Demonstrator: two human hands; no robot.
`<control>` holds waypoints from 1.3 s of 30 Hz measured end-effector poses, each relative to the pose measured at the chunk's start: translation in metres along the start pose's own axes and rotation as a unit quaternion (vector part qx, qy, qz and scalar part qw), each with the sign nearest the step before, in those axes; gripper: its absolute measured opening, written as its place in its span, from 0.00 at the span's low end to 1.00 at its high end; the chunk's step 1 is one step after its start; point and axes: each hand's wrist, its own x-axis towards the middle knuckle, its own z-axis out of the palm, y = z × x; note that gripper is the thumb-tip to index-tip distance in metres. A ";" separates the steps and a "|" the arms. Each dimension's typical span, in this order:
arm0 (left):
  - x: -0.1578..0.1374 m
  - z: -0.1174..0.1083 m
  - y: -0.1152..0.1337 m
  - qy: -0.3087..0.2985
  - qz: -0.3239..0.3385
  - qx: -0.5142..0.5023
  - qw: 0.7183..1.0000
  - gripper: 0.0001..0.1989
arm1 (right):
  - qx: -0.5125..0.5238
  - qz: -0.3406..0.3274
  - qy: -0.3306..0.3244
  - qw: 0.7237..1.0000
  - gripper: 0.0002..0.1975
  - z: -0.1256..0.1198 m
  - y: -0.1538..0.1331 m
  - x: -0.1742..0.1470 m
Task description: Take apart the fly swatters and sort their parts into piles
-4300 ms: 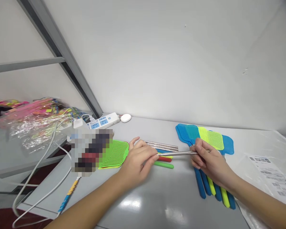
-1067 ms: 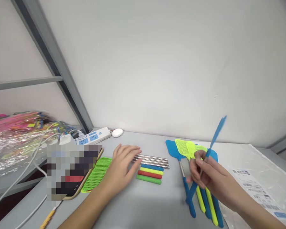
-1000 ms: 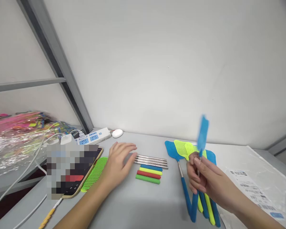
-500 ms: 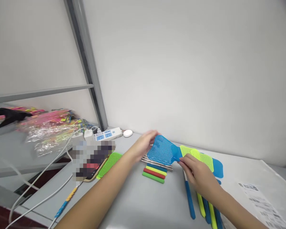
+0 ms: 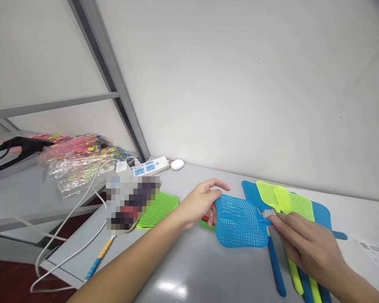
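Between my hands is a blue mesh fly swatter head, raised over the table with its neck toward the right. My left hand has its thumb at the upper left corner and some fingers behind; the index finger is stretched out. With fingertips pressed together, my right hand pinches the neck. Beneath and beside that hand lie blue and yellow fly swatters, among them a yellow mesh head and a blue handle. A green handle grip is mostly hidden behind the held head.
At the left are a green mesh swatter head, a blurred-out phone area, a power strip and a white oval object. White cables hang over the table's left edge. Plastic-bagged colourful items lie beyond the metal frame.
The blue swatter head has come nearer and turned its mesh more toward me. My left hand has moved down and right with it. The view has shifted left.
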 end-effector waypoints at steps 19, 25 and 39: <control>-0.008 0.005 -0.022 0.096 0.421 0.444 0.785 0.19 | 0.073 0.042 0.082 0.993 0.30 0.012 0.009 -0.001; -0.005 0.014 -0.029 0.169 0.409 0.373 0.815 0.13 | 0.066 0.059 0.061 0.994 0.30 0.017 0.010 -0.003; -0.002 0.038 -0.013 0.109 0.028 -0.190 0.975 0.22 | -0.009 0.020 0.076 0.997 0.31 0.016 0.015 -0.001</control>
